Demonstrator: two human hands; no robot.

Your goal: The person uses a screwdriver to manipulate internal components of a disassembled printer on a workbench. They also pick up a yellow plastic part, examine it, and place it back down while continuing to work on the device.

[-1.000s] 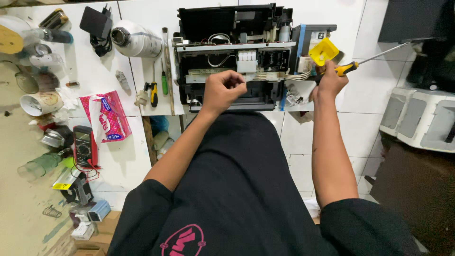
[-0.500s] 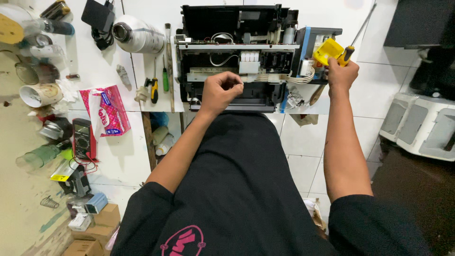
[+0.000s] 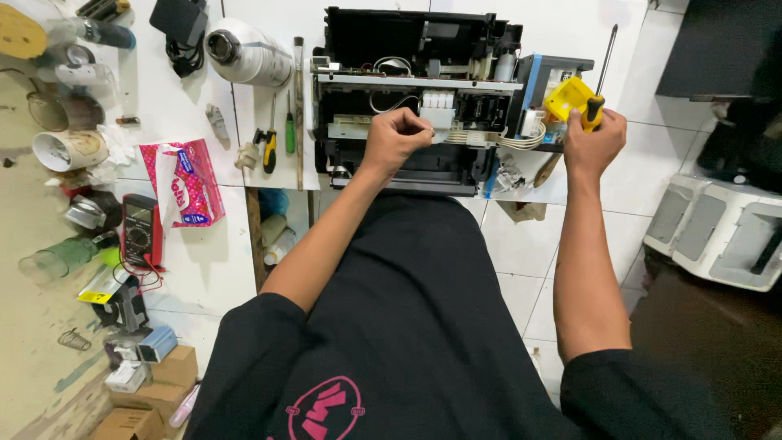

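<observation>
Left hand (image 3: 397,140), fist closed, rests on the opened printer (image 3: 423,98) at the white table's (image 3: 171,106) near edge; right hand (image 3: 595,147) grips a yellow-handled screwdriver (image 3: 599,77) at the printer's right end.

White tiled floor (image 3: 179,106): opened printer (image 3: 423,90), pink tissue pack (image 3: 183,183), multimeter (image 3: 140,231), screwdrivers (image 3: 269,147).
</observation>
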